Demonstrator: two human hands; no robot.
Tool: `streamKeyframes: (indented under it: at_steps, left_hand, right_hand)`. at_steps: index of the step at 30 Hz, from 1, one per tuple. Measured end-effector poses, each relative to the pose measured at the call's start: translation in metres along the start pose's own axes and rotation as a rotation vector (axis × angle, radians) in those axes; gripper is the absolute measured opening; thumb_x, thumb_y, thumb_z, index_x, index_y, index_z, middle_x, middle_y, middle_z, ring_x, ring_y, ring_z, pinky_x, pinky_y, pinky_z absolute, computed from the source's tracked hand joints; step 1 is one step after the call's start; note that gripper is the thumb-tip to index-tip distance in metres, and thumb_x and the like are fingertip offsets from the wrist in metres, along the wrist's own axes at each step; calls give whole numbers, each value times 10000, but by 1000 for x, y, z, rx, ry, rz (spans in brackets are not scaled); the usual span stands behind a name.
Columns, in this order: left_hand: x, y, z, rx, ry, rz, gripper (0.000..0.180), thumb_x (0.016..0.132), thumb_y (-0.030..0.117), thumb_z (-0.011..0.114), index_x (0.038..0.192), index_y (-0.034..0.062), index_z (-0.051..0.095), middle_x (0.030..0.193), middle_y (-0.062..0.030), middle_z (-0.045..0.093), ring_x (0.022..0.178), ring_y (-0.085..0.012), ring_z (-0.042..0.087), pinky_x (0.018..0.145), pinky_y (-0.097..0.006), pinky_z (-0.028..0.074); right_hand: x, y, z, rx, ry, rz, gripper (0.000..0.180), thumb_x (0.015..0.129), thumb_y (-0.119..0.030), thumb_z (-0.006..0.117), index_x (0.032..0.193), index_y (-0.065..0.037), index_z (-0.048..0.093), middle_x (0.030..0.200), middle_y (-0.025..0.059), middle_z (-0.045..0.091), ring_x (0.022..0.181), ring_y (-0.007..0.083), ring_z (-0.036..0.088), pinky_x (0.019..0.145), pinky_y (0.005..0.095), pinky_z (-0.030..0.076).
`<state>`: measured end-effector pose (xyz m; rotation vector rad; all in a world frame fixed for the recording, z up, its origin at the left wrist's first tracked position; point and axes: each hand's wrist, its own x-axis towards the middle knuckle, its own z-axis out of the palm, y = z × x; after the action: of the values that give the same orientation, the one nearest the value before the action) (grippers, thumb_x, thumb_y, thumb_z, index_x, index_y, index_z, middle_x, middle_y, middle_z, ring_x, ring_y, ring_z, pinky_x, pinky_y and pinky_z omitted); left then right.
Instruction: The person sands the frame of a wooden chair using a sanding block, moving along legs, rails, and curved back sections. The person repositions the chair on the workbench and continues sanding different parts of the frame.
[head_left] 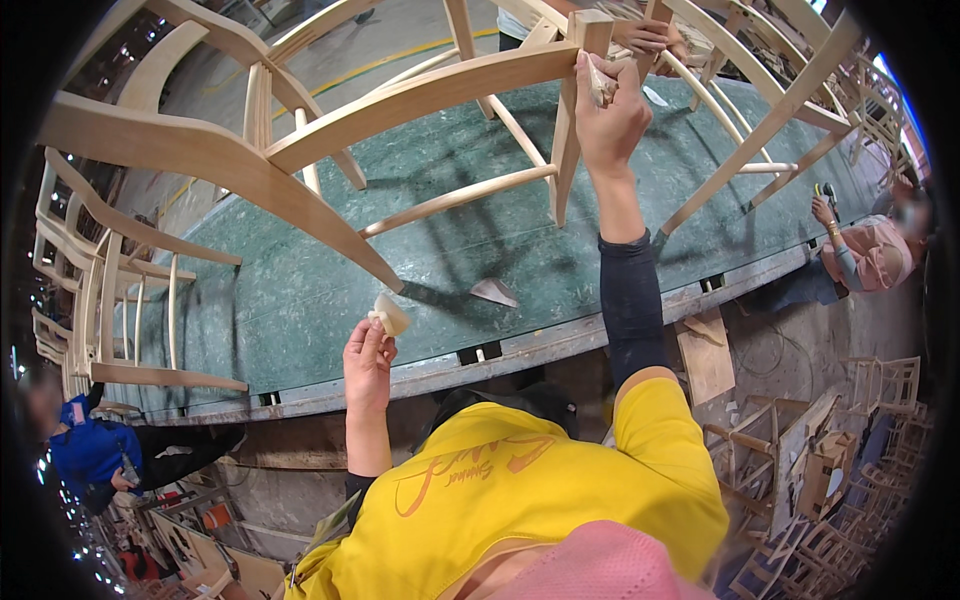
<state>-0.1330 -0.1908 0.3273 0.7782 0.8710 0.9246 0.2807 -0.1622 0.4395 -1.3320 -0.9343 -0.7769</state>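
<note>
My left hand (368,368) is raised in front of the bench edge, its fingers pinching a pale, curled piece of sandpaper (392,314). A bare wooden chair frame (430,98) lies on the green bench top, just beyond that hand. My right hand (614,125) reaches far forward with a folded, whitish piece of sandpaper (601,82) between its fingers. It is at the frame's corner post (566,135), where the curved rail joins; the fingertips appear to touch the wood. Another pale scrap of sandpaper (495,291) rests on the bench between my arms.
More chair frames stand along the green bench (440,250) at left and right. Across it, another person's hand (640,36) touches the wood. A person in blue (92,450) is at left, one in pink (878,250) at right. Stacked frames (770,450) fill the lower right floor.
</note>
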Motion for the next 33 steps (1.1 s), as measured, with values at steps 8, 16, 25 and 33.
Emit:
streamKeyframes:
  at_steps: [8, 16, 25, 33]
  left_hand:
    - [2, 2, -4, 31, 23, 4, 102, 976, 183, 656, 1000, 84, 662, 871, 25, 626, 669, -43, 487, 581, -203, 377]
    - [4, -1, -8, 45, -7, 1, 117, 978, 188, 654, 1007, 75, 662, 865, 29, 618, 677, -44, 489, 586, -202, 377]
    - [5, -1, -10, 55, -7, -3, 144, 977, 191, 656, 1019, 54, 666, 853, 26, 619, 673, -43, 485, 580, -197, 373]
    - [5, -3, -11, 66, -3, -9, 159, 973, 203, 664, 1026, 52, 668, 839, 25, 618, 662, -42, 482, 579, -195, 374]
  right_hand:
    - [-2, -1, -2, -35, -21, -3, 201, 893, -186, 733, 852, -54, 588, 819, 116, 721, 693, 298, 693, 612, 372, 522]
    - [-15, 7, -3, -60, -47, 13, 181, 874, -174, 735, 854, -69, 589, 775, 127, 694, 691, 319, 683, 598, 385, 514]
    - [-24, 9, -8, -98, -101, 24, 166, 868, -167, 732, 872, -70, 597, 737, 145, 658, 682, 339, 668, 585, 399, 504]
    - [-9, 6, -6, -65, -47, -38, 157, 879, -157, 724, 878, -68, 595, 818, 141, 697, 712, 341, 679, 609, 397, 511]
